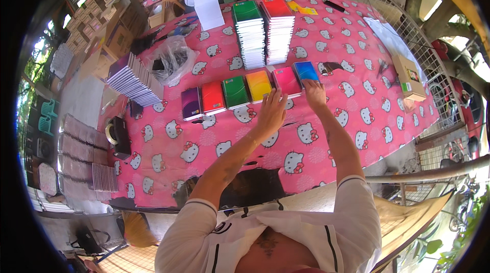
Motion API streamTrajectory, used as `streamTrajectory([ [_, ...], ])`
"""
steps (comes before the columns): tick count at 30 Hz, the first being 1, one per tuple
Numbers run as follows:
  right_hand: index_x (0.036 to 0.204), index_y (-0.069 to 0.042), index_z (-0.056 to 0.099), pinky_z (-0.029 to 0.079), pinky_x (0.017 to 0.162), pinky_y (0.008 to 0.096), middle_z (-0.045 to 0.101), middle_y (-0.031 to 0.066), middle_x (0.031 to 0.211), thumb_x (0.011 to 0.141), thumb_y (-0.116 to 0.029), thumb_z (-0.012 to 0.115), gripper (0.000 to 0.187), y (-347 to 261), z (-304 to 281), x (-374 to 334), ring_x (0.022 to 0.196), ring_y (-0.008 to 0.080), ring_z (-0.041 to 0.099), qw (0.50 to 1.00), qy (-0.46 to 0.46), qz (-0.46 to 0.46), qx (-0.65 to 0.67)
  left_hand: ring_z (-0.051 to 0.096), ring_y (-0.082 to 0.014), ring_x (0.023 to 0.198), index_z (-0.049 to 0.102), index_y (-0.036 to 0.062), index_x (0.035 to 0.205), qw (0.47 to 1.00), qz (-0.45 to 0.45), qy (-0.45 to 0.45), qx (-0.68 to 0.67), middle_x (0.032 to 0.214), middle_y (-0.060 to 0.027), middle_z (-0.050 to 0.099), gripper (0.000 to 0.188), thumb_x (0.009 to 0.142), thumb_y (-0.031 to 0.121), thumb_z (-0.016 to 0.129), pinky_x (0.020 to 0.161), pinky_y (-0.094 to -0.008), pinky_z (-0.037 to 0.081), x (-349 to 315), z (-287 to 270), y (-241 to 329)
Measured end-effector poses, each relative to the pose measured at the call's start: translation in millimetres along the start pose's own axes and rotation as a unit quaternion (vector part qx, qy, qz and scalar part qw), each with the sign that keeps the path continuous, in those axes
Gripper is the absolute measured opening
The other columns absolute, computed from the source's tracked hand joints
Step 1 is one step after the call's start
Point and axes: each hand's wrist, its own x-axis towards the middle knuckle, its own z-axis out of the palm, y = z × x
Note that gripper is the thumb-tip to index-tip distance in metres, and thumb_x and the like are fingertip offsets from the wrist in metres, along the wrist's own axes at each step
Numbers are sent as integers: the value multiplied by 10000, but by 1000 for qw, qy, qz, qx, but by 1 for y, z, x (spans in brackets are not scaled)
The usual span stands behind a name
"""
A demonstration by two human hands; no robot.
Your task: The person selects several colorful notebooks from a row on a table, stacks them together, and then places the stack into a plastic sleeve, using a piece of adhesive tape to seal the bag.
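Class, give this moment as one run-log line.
left hand: by pink notebook | right hand: on blue notebook | same row: yellow notebook, green notebook, red notebook, purple notebook | beyond: green-topped stack, red-topped stack

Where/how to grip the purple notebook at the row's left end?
Probably pinch the purple notebook by its near edge, coming from the near side: it lies flat, that edge faces open tablecloth, and the red notebook sits close on its right.

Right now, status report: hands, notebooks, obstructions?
Left hand at pink spiral notebook; right hand at blue spiral notebook. Six notebooks in a row. Notebook stacks beyond, clear of hands.
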Motion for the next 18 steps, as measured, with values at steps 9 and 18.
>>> streamTrajectory([
  [9, 1054, -67, 611, 535, 848, 348, 700, 99, 1027, 878, 51, 592, 213, 53, -53, -28, 876, 231, 701, 730, 217, 321, 563, 671, -289, 822, 582, 45, 1209, 999, 17, -44, -24, 933, -141, 682, 345, 865, 26, 573, 682, -404, 543, 62, 36, -3],
  [18, 978, -91, 609, 510, 913, 423, 683, 101, 1147, 791, 86, 635, 258, -71, -29, -105, 1091, 285, 655, 716, -89, -62, 690, 630, -347, 554, 649, 17, 833, 975, -189, -23, -119, 693, -140, 654, 308, 877, 319, 689, 529, -455, 498, -19, -116, 12],
])
